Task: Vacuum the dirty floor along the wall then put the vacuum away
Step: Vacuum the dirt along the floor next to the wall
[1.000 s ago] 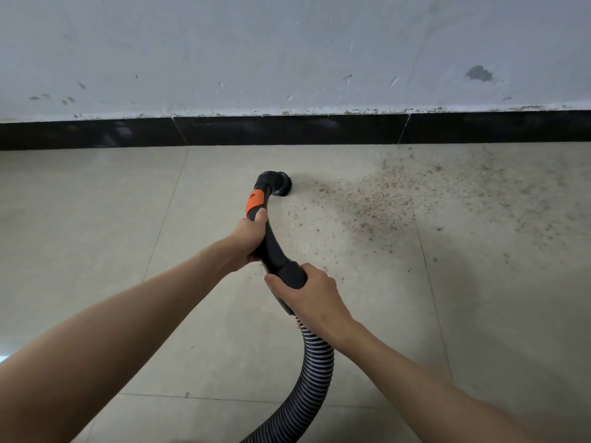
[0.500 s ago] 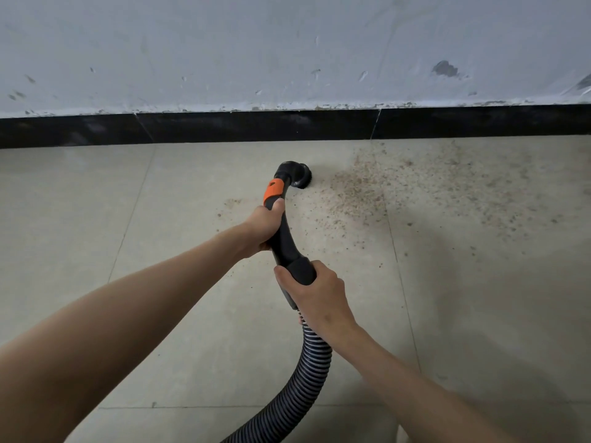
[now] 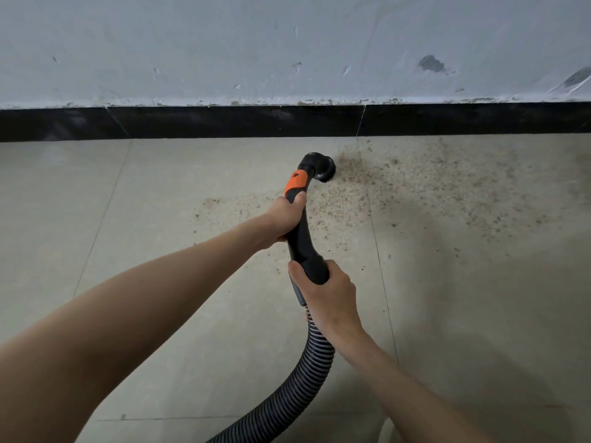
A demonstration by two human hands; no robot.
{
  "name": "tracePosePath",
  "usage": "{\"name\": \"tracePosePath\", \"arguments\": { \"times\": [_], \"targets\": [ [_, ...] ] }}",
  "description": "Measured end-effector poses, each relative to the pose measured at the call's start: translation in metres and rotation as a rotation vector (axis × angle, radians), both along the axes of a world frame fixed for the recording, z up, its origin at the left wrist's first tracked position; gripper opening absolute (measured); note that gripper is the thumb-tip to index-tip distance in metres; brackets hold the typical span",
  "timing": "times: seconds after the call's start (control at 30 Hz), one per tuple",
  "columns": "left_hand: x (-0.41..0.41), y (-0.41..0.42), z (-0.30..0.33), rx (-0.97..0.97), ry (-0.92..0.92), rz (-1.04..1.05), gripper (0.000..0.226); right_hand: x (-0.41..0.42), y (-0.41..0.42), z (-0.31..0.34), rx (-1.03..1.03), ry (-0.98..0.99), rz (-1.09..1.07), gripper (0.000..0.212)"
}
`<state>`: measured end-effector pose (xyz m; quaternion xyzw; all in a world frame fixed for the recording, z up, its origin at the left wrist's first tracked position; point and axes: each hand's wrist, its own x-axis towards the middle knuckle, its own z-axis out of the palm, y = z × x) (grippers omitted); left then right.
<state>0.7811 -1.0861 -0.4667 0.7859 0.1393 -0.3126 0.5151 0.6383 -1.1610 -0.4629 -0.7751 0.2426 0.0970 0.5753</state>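
A person's left hand (image 3: 286,215) grips the vacuum wand (image 3: 299,238) just under its orange collar (image 3: 295,183), steering it, while the right hand (image 3: 324,290) clamps the wand's lower end where the ribbed hose (image 3: 307,372) joins, likely to take the hose's weight. The brush head (image 3: 323,169) sits on the tile floor (image 3: 160,282) near the black skirting (image 3: 224,121), at the left edge of the grit (image 3: 447,193) that spreads right of the wand, so most of the sweep looks undone.

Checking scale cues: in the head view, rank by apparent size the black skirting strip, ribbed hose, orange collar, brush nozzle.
1. black skirting strip
2. ribbed hose
3. and 4. brush nozzle and orange collar look alike; unranked.
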Motion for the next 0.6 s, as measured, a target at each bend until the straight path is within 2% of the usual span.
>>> {"name": "tracePosePath", "arguments": {
  "times": [0.33,0.6],
  "targets": [
    [0.023,0.02,0.001,0.018,-0.014,0.041,0.04,0.029,0.012,-0.004,0.057,-0.023,0.063,0.026],
    [0.026,0.112,0.014,0.054,0.019,0.243,0.039,0.045,0.057,0.005,0.062,-0.009,0.363,0.03]
  ]
}}
